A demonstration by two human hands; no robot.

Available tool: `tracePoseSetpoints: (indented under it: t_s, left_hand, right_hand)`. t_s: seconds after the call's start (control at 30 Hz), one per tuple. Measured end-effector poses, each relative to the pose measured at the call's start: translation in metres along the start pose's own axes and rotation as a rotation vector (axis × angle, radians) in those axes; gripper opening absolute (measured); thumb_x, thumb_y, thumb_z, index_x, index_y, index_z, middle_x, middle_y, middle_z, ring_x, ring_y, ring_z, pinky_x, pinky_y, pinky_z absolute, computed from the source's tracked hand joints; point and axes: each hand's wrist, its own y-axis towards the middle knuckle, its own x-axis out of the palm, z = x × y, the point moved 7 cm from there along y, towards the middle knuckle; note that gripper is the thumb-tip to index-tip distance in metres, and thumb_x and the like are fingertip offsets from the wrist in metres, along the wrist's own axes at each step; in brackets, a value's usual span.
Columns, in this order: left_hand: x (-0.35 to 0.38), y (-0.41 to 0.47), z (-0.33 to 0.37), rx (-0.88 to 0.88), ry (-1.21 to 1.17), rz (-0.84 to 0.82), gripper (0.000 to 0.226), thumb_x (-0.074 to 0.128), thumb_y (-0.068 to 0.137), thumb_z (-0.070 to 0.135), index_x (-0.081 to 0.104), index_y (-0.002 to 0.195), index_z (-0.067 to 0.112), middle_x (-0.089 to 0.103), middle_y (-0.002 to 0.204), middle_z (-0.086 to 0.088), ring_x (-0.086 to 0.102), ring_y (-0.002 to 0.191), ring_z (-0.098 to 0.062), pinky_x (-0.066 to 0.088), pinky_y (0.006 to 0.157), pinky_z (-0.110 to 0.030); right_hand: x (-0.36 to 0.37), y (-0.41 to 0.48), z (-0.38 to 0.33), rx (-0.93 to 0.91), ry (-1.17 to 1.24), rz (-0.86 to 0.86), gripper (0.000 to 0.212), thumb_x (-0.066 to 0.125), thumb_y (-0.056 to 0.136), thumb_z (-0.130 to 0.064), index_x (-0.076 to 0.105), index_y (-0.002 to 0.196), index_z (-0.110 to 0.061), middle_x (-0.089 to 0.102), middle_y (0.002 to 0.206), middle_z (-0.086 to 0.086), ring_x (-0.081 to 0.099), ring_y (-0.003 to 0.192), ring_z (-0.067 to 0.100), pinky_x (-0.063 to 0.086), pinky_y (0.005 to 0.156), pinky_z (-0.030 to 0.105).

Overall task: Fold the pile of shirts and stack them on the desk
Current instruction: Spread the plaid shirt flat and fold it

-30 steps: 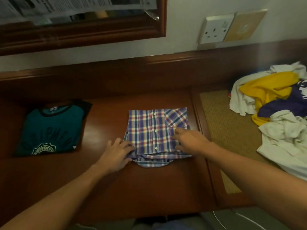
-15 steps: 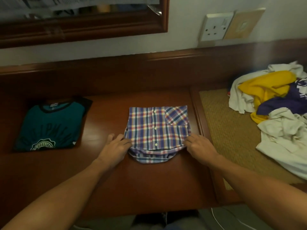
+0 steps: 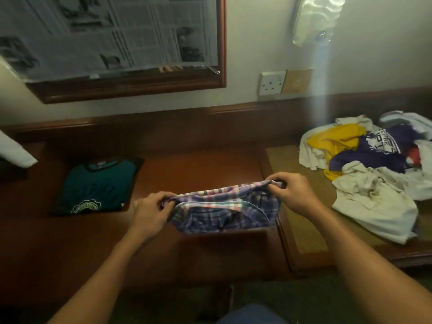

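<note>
A folded plaid shirt [image 3: 224, 212] in blue, red and white is lifted off the wooden desk [image 3: 198, 169], tilted with its underside toward me. My left hand [image 3: 149, 210] grips its left edge. My right hand [image 3: 291, 191] grips its right upper corner. A folded teal shirt [image 3: 98, 184] with a white print lies flat on the desk to the left. The pile of unfolded shirts [image 3: 374, 164], white, yellow and purple, lies at the right on a woven mat [image 3: 301, 220].
A raised wooden ledge runs along the back of the desk. A framed mirror [image 3: 131, 87] covered with newspaper hangs above it, and a wall socket [image 3: 272, 83] sits to its right. A white cloth edge [image 3: 14, 153] shows at far left.
Both hands took hold of the plaid shirt's sides and lifted it off the desk toward me. The view has tilted up, showing more of the wall.
</note>
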Motion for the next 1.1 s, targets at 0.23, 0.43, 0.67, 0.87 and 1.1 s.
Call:
tracePoseSetpoints:
  t_s: [0.23,0.43,0.67,0.87,1.1]
  left_hand:
    - [-0.009,-0.053,0.001,-0.125,-0.103,-0.081,0.021,0.073,0.091,0.012,0.072,0.093,0.033,0.071,0.083,0.02,0.062,0.08,0.015,0.044,0.065,-0.004]
    - [0.009,-0.072,-0.037,-0.25,-0.103,-0.169,0.015,0.074,0.09,0.014,0.08,0.092,0.028,0.076,0.079,0.013,0.071,0.078,-0.008,0.058,0.075,-0.034]
    - [0.012,-0.03,-0.054,-0.328,-0.195,-0.263,0.019,0.072,0.092,0.011,0.077,0.089,0.03,0.077,0.078,0.01,0.071,0.075,-0.007,0.056,0.071,-0.028]
    - [0.019,0.049,-0.065,-0.393,-0.247,-0.218,0.005,0.072,0.093,0.011,0.074,0.096,0.013,0.073,0.089,-0.003,0.066,0.08,-0.01,0.049,0.06,-0.01]
    - [0.049,0.094,-0.103,-0.568,-0.202,-0.066,0.027,0.069,0.094,0.009,0.066,0.12,0.002,0.068,0.11,-0.009,0.064,0.102,-0.023,0.041,0.073,-0.02]
  right_hand:
    - [0.012,-0.037,-0.007,0.071,-0.039,-0.131,0.003,0.077,0.088,-0.028,0.077,0.09,-0.028,0.072,0.077,-0.013,0.065,0.074,0.001,0.048,0.06,0.025]
    - [0.052,-0.053,0.007,0.128,-0.099,-0.252,0.003,0.075,0.09,-0.023,0.077,0.09,-0.026,0.071,0.079,-0.01,0.065,0.077,0.007,0.051,0.066,0.029]
    - [0.065,-0.003,0.011,0.182,-0.078,-0.295,0.006,0.075,0.09,-0.026,0.077,0.094,-0.022,0.073,0.086,-0.005,0.068,0.081,0.011,0.056,0.072,0.033]
    - [0.081,0.084,0.028,0.268,-0.062,-0.371,0.012,0.077,0.088,-0.027,0.076,0.099,-0.023,0.074,0.096,-0.004,0.068,0.094,0.016,0.057,0.085,0.039]
    - [0.101,0.12,0.062,0.481,-0.074,0.055,0.024,0.071,0.093,-0.017,0.071,0.116,-0.01,0.073,0.111,0.009,0.065,0.098,0.019,0.048,0.083,0.028]
